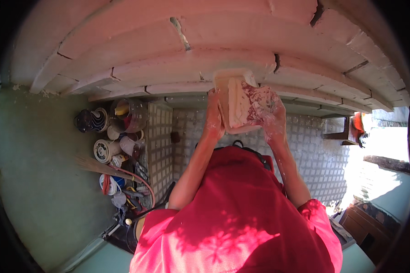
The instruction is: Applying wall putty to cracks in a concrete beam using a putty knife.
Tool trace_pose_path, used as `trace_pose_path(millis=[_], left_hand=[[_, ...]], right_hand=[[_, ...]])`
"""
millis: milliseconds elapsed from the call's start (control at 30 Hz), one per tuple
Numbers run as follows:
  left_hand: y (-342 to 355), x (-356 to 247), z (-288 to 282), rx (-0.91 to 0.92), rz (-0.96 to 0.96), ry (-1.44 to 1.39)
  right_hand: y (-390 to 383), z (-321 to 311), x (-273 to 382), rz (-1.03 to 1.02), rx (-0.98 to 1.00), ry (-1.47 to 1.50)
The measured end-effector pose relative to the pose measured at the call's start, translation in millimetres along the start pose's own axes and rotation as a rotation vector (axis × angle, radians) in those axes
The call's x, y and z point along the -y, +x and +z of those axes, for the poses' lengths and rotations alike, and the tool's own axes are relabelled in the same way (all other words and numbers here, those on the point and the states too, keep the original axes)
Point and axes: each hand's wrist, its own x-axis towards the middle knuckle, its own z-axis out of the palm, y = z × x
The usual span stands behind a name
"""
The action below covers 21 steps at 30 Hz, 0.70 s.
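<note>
In front of my chest I hold up a pale rectangular tub (223, 78). My left hand (213, 119) is closed on its near left side, with some fingers hidden by the tub. On the other side, my right hand (274, 119) is closed round what looks like a wide, flared putty scraper (254, 103), its grip hidden in the hand. White paste smears the scraper's face, and a thick pale strip of paste (235, 102) lies along its broad edge, over the tub. Dried white paste speckles my right hand and forearm.
Pinkish stepped ledges (223, 59) with gaps and cracks run close ahead. Below left, buckets (105, 150), a hose (146, 184), a broom (95, 166) and tools crowd the green wall (36, 159). A tiled floor (314, 150) lies below; a wooden cabinet (366, 227) stands at right.
</note>
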Motion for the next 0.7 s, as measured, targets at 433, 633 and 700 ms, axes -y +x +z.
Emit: trace_pose_path(millis=[433,633,700], left_hand=[[1,-28,-31,-0.009,-0.091,-0.106],[1,-35,-52,0.014,-0.121,-0.127],[-4,-38,-60,-0.064,-0.118,-0.136]], right_hand=[[29,55,80,-0.665,-0.313,0.125],[61,66,98,-0.966,-0.5,-0.134],[65,74,105,-0.957,-0.488,-0.065]])
